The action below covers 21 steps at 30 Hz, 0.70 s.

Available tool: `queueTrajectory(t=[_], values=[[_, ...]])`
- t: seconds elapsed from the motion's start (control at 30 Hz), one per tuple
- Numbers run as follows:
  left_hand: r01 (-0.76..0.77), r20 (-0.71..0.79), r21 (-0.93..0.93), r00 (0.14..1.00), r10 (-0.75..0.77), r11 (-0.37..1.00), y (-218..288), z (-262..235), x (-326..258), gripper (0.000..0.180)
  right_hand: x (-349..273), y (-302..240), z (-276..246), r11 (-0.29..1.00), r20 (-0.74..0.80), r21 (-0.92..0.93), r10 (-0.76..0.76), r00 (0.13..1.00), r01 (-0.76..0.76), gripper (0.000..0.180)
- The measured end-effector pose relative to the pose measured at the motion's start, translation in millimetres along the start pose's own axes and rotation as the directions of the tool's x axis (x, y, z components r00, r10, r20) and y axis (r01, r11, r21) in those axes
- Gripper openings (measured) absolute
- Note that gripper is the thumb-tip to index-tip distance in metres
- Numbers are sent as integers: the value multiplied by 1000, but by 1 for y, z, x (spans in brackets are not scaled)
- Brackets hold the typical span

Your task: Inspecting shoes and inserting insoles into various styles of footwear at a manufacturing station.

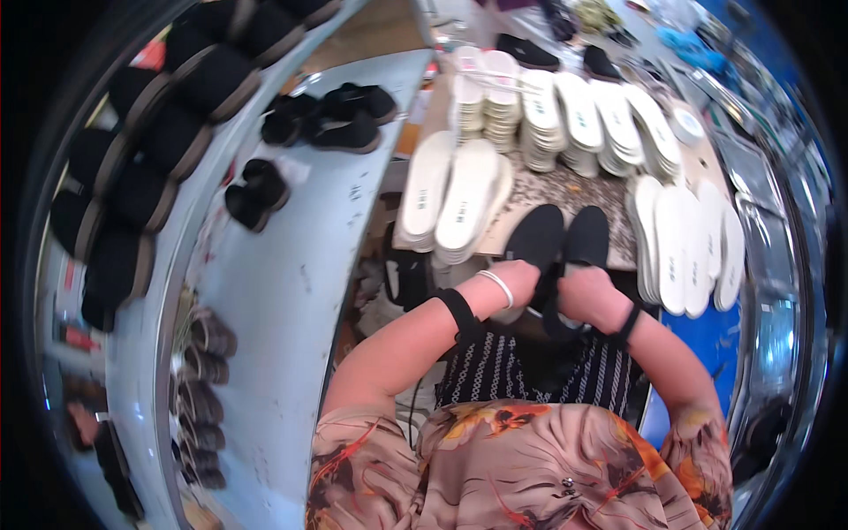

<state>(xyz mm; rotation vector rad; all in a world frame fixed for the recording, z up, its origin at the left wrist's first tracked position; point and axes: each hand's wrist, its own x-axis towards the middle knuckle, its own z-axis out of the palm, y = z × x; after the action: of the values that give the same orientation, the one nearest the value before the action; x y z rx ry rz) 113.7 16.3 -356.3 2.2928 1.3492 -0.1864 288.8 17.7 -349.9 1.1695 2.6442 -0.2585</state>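
Note:
Two black shoes (535, 233) lie side by side at the near edge of the worktable, toes pointing away from me. My left hand (519, 281), with a white bangle at the wrist, is closed on the rear part of the left shoe. The other black shoe (586, 235) is gripped near its opening by my right hand (586, 291). Most of my fingers are hidden behind the hands and shoes. Dark bands circle both forearms. Just left of the shoes lie stacked white insoles (468, 199).
More stacks of white insoles (583, 113) line the worktable's far side, and others (676, 243) lie at its right. A pale blue shelf (274, 291) on the left bears black shoes (349, 119). Further left, racks hold rows of black shoes (146, 194).

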Motion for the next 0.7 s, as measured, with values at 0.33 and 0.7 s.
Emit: queueTrajectory(t=[0.33,0.7], values=[[86,-523,-313,815,-247,946,43,13,-57,21,-95,-18,-87,579,-465,792,364,807,195,5],[547,-261,-756,251,-932,359,176,-215,-493,21,-57,-123,-126,537,-747,502,-126,653,678,4]])
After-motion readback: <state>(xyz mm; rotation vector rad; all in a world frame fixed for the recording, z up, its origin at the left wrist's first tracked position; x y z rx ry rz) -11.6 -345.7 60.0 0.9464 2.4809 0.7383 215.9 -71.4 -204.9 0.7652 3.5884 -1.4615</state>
